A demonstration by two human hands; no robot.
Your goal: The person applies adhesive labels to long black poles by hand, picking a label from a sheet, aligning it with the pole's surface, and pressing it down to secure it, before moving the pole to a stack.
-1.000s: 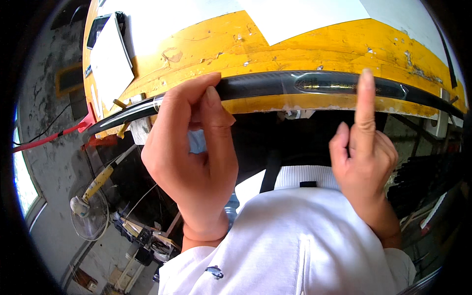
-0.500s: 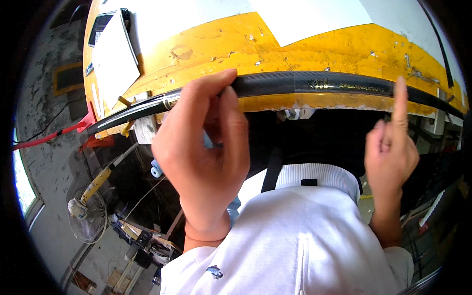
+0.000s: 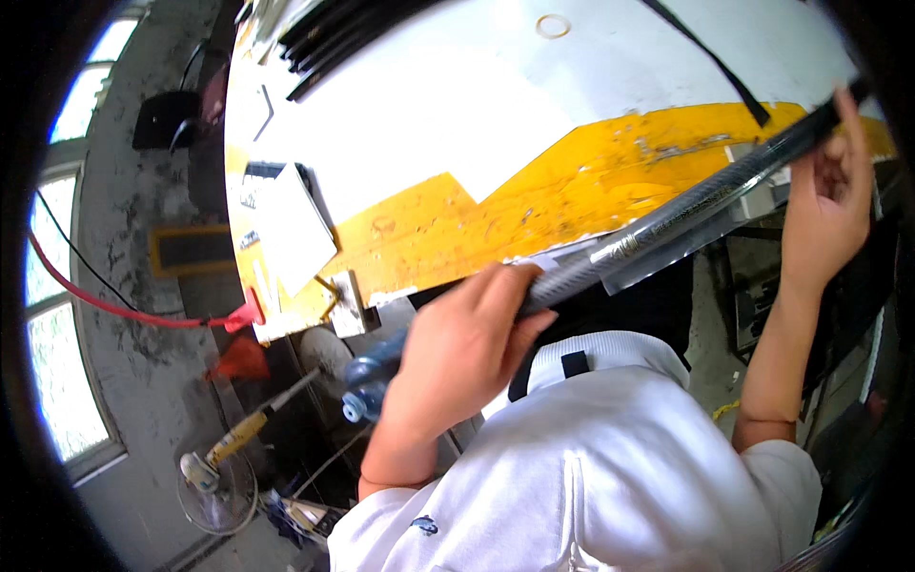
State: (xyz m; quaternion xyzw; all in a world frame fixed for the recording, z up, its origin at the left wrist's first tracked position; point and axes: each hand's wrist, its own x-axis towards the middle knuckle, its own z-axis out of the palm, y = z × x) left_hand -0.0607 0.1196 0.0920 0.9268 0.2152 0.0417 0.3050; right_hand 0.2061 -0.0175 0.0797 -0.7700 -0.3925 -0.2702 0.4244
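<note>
A long black carbon-fibre pole [image 3: 681, 212] with a woven pattern and gold lettering slants from lower left to upper right, lifted in front of the bench. Around its lower part my left hand [image 3: 467, 338] is closed, thumb beneath. My right hand [image 3: 834, 205] is at the upper right part of the pole, index finger stretched across it and the other fingers curled against it. A clear film [image 3: 667, 262] hangs off the pole's underside between my hands. The pole's far right end runs into the dark rim of the picture.
The yellow bench top [image 3: 534, 224] carries white sheets [image 3: 419, 124], a dark strap [image 3: 710, 62], a ring [image 3: 553, 26] and several black rods [image 3: 343, 43]. A pegged rest [image 3: 348, 303] stands at its left front edge. A red hose [image 3: 124, 310], a fan [image 3: 217, 486] and a blue bottle [image 3: 367, 386] are at left.
The pole has been lifted off the bench-edge rests and tilted, its right side up. My left hand has closed around it; my right hand has moved up and right onto it. The view has shifted.
</note>
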